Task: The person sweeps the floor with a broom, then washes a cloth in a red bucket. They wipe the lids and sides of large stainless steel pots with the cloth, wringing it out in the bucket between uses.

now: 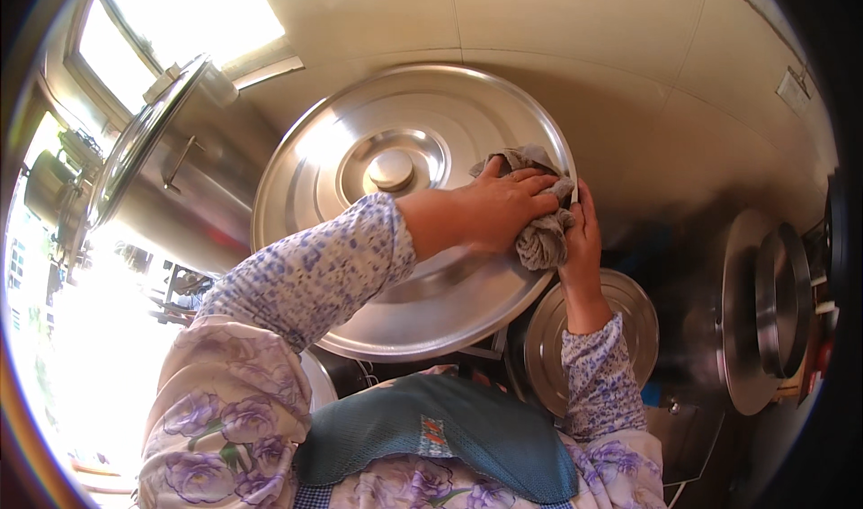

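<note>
A large round stainless-steel lid (pixel 418 293) with a central knob (pixel 390 170) lies before me. My left hand (pixel 499 205) presses a crumpled grey cloth (pixel 543 242) against the lid near its right edge, fingers spread over the fabric. At that same edge, my right hand (pixel 584 242) grips the rim, its fingertips partly behind the lid and the cloth's end beside its thumb. What supports the lid is mostly hidden.
A tall steel pot (pixel 202 185) with a lid and side handle stands at the left, below a bright window. Another round lid (pixel 593 340) lies under my right forearm. Further steel vessels (pixel 748 313) are at the right. A tiled wall (pixel 573 30) rises behind.
</note>
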Motion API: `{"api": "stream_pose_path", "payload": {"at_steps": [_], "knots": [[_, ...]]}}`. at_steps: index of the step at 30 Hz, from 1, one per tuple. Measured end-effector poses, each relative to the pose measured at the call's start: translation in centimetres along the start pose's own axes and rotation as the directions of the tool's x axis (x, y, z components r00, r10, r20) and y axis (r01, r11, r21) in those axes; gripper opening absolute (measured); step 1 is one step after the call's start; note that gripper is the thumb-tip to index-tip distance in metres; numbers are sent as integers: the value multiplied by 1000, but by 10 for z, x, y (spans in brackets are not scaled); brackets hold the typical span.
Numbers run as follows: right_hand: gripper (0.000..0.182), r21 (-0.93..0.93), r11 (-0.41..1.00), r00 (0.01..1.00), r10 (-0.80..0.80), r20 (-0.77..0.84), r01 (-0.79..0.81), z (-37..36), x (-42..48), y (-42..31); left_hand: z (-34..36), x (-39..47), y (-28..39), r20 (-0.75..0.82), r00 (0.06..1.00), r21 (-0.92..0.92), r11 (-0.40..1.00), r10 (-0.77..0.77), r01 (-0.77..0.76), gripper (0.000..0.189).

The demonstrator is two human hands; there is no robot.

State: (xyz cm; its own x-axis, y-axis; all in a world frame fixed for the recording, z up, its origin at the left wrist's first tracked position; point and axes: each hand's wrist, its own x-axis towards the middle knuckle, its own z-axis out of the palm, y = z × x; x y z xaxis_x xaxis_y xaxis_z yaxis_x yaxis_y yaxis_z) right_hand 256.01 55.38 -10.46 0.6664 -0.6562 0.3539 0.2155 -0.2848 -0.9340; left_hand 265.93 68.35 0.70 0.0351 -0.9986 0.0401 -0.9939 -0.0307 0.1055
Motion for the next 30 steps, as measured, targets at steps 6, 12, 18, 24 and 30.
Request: {"api": "stream_pose_path", "payload": {"at_steps": [6,12,18,24,30], "knots": [[42,-156,987,998,40,43,-33,-2,-4,-16,3,59,-64,-44,969,85,966,-243,246,51],[40,-202,979,998,-17,54,28,-6,-12,-20,8,72,-155,-255,878,211,863,-405,460,45],[40,-281,958,996,-34,78,55,-7,-11,-31,-11,9,-240,-202,657,151,640,-726,753,47],[41,-345,937,996,-18,93,49,-8,-9,-29,-60,-99,-322,30,89,-314,75,-996,946,33],[45,-286,958,986,70,151,-25,-7,-9,-39,-82,-35,-346,-270,-117,-945,286,-956,-156,31]]}}
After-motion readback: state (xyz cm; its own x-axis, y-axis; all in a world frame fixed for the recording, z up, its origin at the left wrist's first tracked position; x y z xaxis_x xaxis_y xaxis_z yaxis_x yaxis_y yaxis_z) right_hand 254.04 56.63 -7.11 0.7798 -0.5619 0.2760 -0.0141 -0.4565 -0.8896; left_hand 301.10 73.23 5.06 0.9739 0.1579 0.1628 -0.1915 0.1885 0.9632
